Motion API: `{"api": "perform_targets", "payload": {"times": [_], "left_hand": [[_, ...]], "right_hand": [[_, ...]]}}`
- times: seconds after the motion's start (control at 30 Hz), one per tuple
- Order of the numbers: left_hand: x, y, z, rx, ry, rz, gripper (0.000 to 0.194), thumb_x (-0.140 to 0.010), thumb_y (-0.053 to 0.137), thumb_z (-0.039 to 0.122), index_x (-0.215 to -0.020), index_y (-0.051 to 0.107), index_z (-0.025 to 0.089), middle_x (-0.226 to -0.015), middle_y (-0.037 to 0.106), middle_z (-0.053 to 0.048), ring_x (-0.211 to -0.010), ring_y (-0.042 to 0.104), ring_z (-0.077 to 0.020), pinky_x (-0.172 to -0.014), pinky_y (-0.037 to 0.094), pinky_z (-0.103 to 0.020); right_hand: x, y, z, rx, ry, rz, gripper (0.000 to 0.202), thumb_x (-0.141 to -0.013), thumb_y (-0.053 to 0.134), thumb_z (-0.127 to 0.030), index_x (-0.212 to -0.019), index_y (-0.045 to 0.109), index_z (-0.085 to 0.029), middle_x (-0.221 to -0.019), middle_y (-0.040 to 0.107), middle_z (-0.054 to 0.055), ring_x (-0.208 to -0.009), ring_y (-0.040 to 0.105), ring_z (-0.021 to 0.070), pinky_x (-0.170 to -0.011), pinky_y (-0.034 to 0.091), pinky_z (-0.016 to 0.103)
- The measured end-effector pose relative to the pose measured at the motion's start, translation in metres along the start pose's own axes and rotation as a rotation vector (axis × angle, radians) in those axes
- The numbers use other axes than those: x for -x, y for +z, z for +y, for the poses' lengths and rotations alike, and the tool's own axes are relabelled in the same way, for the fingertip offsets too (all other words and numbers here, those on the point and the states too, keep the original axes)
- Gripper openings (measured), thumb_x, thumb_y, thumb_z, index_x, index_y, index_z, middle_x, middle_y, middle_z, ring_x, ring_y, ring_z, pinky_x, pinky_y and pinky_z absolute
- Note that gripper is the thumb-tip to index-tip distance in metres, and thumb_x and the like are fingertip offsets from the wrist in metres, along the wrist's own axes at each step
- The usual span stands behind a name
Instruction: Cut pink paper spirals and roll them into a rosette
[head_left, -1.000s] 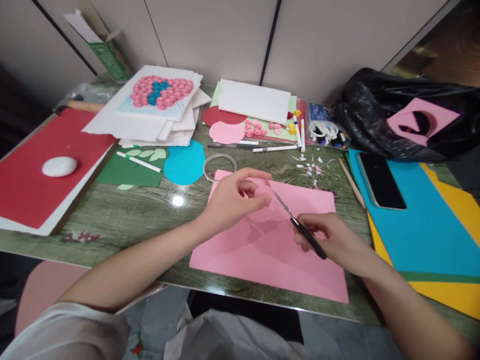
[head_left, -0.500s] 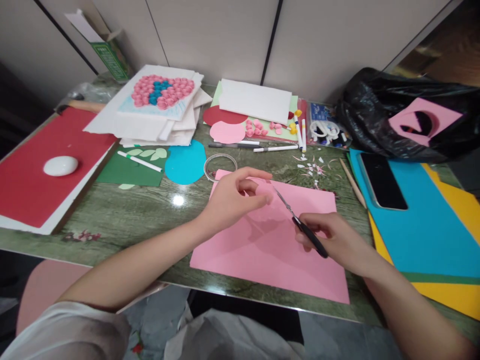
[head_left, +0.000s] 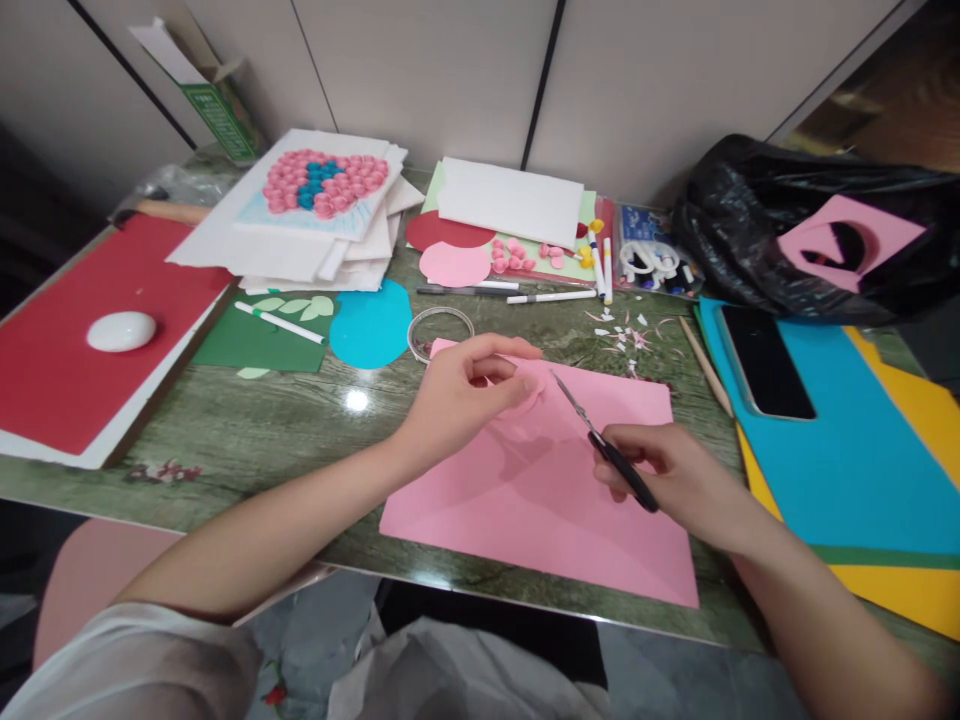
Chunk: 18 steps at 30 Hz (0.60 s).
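Between the thumb and fingers of my left hand (head_left: pixel 476 385) is a small piece of pink paper (head_left: pixel 531 395), partly hidden by the hand. My right hand (head_left: pixel 667 475) grips black-handled scissors (head_left: pixel 619 465), whose blades point up and left toward the pink piece with a small gap between them. The blades look closed or nearly so. Below both hands a large pink paper sheet (head_left: pixel 555 520) lies flat on the table, with their shadows on it.
Left are a red sheet (head_left: pixel 56 340) with a white oval object (head_left: pixel 121 331), and a paper stack (head_left: pixel 217 240). Behind lie a tape roll (head_left: pixel 441 325), pink rolled pieces (head_left: pixel 510 255) and paper scraps (head_left: pixel 634 335). A phone (head_left: pixel 765 360) rests on blue paper (head_left: pixel 855 450) beside a black bag (head_left: pixel 727 230).
The pink piece has turned slightly between my left fingers, and its edge sits lower. My right hand and the scissors have shifted very slightly to the right.
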<state>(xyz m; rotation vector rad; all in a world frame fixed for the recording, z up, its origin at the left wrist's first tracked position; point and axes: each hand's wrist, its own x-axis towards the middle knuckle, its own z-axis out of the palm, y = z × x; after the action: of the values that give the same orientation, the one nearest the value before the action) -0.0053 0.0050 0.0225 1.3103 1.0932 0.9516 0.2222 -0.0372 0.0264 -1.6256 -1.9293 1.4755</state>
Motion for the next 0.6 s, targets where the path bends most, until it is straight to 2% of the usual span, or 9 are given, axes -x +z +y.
{"api": "perform_targets", "payload": {"times": [0.2,0.37,0.6], "left_hand": [[-0.0004,0.0004,-0.0011,-0.005,-0.006,0.01,0.023,-0.074,0.068,0.025,-0.096,0.069,0.018,-0.066,0.064,0.001,-0.059,0.056,-0.0091,-0.058,0.044,-0.022],[0.0,0.0015,-0.0013,-0.082,0.019,0.002,0.022,-0.075,0.066,0.026,-0.096,0.071,0.019,-0.073,0.069,-0.002,-0.063,0.058,-0.0104,-0.058,0.043,-0.023],[-0.0001,0.0019,-0.0015,-0.129,0.039,-0.035,0.021,-0.075,0.066,0.022,-0.094,0.071,0.019,-0.07,0.069,-0.001,-0.061,0.057,-0.0093,-0.051,0.038,-0.022]], "right_hand": [[0.0008,0.0,-0.003,0.019,0.018,0.015,0.029,-0.079,0.063,-0.039,-0.061,0.053,-0.019,-0.054,0.057,-0.002,-0.054,0.052,0.0117,-0.052,0.036,0.024],[0.0011,0.0003,-0.0006,0.043,0.01,0.022,0.031,-0.079,0.062,-0.04,-0.06,0.051,-0.019,-0.053,0.055,-0.002,-0.054,0.052,0.0123,-0.05,0.036,0.024],[0.0001,0.0007,0.003,0.072,-0.013,0.024,0.031,-0.08,0.061,-0.041,-0.06,0.051,-0.019,-0.054,0.055,-0.002,-0.056,0.051,0.0122,-0.051,0.036,0.024]]}}
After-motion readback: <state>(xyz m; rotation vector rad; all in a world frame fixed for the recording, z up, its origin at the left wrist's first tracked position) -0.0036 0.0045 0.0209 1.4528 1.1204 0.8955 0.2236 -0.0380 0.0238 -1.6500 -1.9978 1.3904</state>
